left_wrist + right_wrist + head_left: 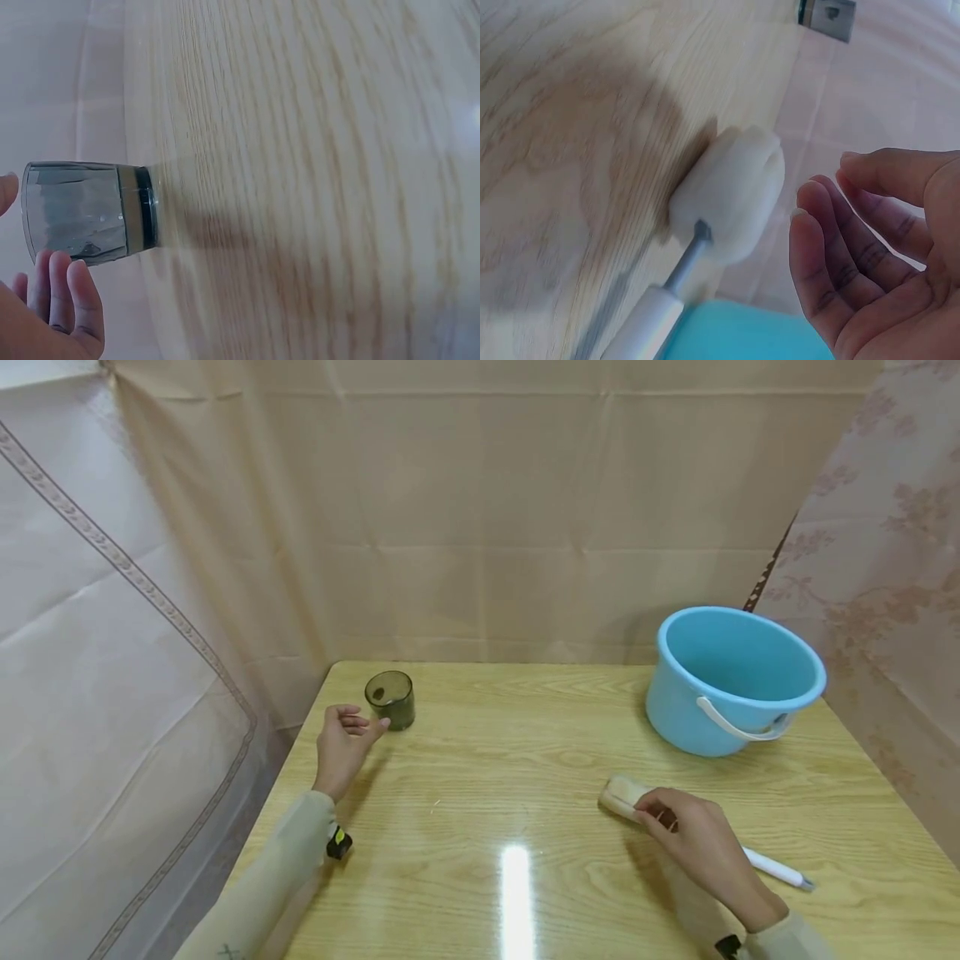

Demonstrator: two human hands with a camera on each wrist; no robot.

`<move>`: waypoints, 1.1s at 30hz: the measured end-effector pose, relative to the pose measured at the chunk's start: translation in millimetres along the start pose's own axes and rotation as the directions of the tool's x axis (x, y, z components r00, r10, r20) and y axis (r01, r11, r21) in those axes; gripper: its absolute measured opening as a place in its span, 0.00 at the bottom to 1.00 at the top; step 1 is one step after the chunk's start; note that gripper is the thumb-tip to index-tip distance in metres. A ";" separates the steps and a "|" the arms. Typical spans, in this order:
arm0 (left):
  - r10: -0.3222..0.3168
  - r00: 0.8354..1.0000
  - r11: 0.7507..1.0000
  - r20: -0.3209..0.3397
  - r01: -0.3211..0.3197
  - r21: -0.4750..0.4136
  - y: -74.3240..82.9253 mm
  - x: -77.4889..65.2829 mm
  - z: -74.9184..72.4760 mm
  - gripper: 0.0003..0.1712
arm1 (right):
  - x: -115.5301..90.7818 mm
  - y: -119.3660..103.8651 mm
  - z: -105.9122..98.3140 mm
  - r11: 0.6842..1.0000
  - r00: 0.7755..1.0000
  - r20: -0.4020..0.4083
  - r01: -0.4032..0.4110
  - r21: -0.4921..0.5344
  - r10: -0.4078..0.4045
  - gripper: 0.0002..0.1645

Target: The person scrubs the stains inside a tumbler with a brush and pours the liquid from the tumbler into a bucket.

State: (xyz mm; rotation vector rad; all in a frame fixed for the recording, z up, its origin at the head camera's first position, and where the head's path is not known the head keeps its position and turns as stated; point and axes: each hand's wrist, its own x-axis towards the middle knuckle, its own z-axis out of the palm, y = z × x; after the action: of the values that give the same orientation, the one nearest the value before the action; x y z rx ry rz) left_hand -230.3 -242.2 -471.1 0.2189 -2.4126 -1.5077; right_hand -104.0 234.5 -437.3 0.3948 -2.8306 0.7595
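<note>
A dark, see-through glass cup (392, 700) stands upright near the table's far left corner. Just in front of it is my left hand (347, 750), thumb and loosely bent fingers spread apart with nothing gripped. In the left wrist view the fingers come close to the glass wall; whether they touch it I cannot tell. A sponge cleaning brush (731, 196) with a pale head and white handle (776, 867) lies on the table at the right. Over its middle hovers my right hand (693, 839), fingers softly curved, holding nothing; the right wrist view shows a gap to the brush.
A light blue bucket (686, 718) with a white handle stands at the back right of the wooden table (480, 777). Cloth curtains (480, 527) hang behind and at both sides. A bright light reflection lies on the table's front middle.
</note>
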 end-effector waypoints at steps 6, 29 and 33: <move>-0.027 1.000 1.000 0.004 0.027 -0.005 -3.6 0.8 0.2 0.44 | -2.1 12.2 -8.5 0.999 1.000 -0.011 -0.015 -0.039 0.014 0.05; -0.062 0.992 0.996 0.111 0.055 0.063 -5.3 14.8 -0.5 0.60 | -18.0 60.3 -23.9 0.986 0.987 0.072 -0.133 -0.101 0.141 0.15; -0.057 0.991 0.996 0.124 0.048 0.073 -5.7 17.0 -0.9 0.61 | -19.3 64.4 -24.5 0.984 0.987 0.069 -0.137 -0.111 0.146 0.15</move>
State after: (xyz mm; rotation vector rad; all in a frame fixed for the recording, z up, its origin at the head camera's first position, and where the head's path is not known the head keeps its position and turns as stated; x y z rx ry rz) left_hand -246.3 -250.2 -473.1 0.2091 -2.5803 -1.5033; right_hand -102.4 304.6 -450.9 0.2126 -2.9814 0.6279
